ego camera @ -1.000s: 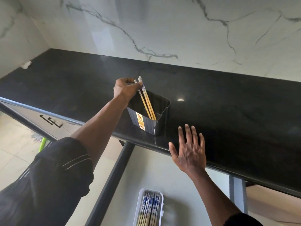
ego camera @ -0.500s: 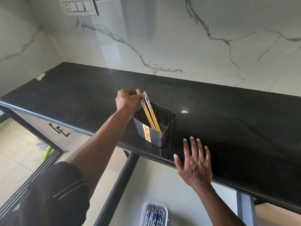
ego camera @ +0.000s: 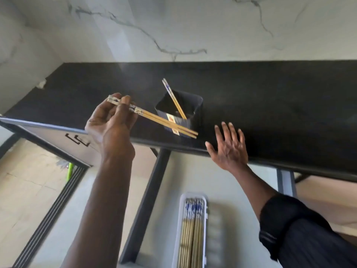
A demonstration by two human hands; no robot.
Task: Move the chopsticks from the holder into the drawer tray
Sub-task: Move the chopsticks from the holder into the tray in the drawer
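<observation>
My left hand [ego camera: 111,122] grips a pair of bamboo chopsticks [ego camera: 164,122] by their patterned ends; they point right, level, in front of the holder. The black holder [ego camera: 190,105] stands near the front edge of the black counter [ego camera: 270,97]. One more pair of chopsticks [ego camera: 173,97] leans inside it. My right hand [ego camera: 229,147] hovers open, fingers spread, at the counter's edge to the right of the holder. Below, a white tray [ego camera: 180,238] in the open drawer [ego camera: 108,219] holds several chopsticks [ego camera: 191,229], their blue-patterned ends towards the counter.
A dark drawer divider bar [ego camera: 146,200] runs from the counter edge down to the lower left. An open cabinet door [ego camera: 58,136] with a black handle juts out at left. A white marble wall [ego camera: 173,28] backs the counter. Tiled floor lies at lower left.
My left hand has lifted one pair of chopsticks out of the holder and drawn it left and towards me. One pair stays in the holder. The view has tilted down.
</observation>
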